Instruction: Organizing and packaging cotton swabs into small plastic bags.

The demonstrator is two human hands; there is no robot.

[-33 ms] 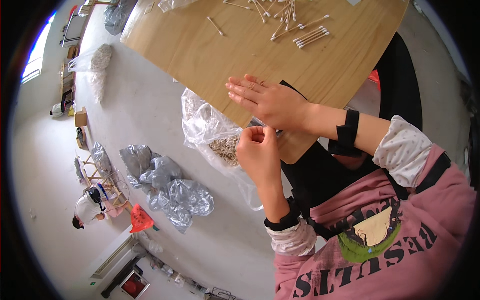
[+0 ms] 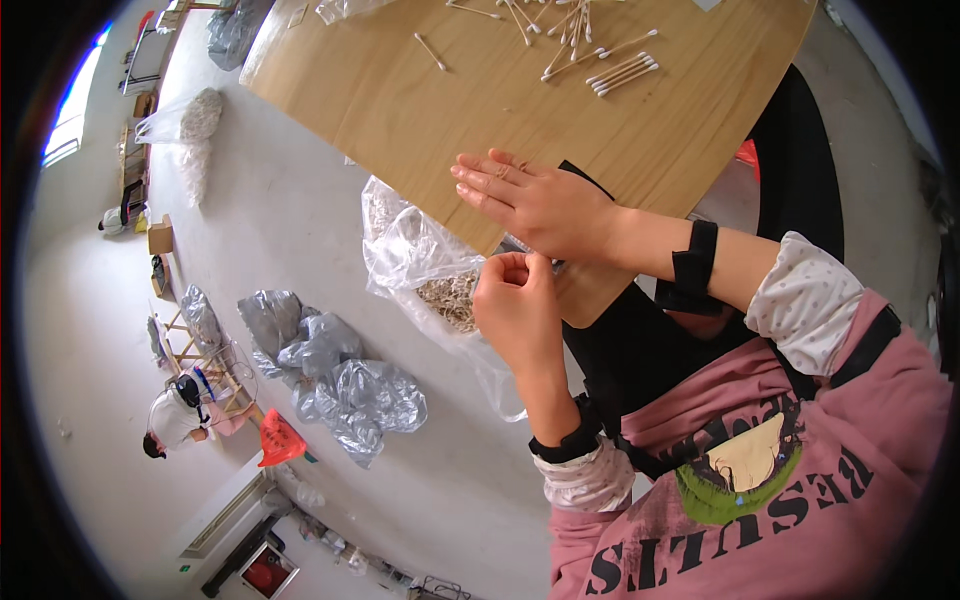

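Tabletop [image 2: 430,130] of smooth wood

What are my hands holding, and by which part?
Your left hand seems to pinch some clear material, mostly hidden; which part, I cannot tell.

A bright window [image 2: 70,118] and white wall [image 2: 90,370] stand beyond the pale grey floor [image 2: 290,225].

— Any legible lettering?
— Bold black capitals [image 2: 733,538] arc across a pink sweatshirt [image 2: 850,420], near right, upside down on the near side of a green-and-cream print [image 2: 745,468].
— And beyond it?
— Smaller dark letters [image 2: 730,428] line the print's far side, partly lost in folds.
— Elsewhere?
— Dark marks dot a red bag [image 2: 281,440], far left, too small to read.
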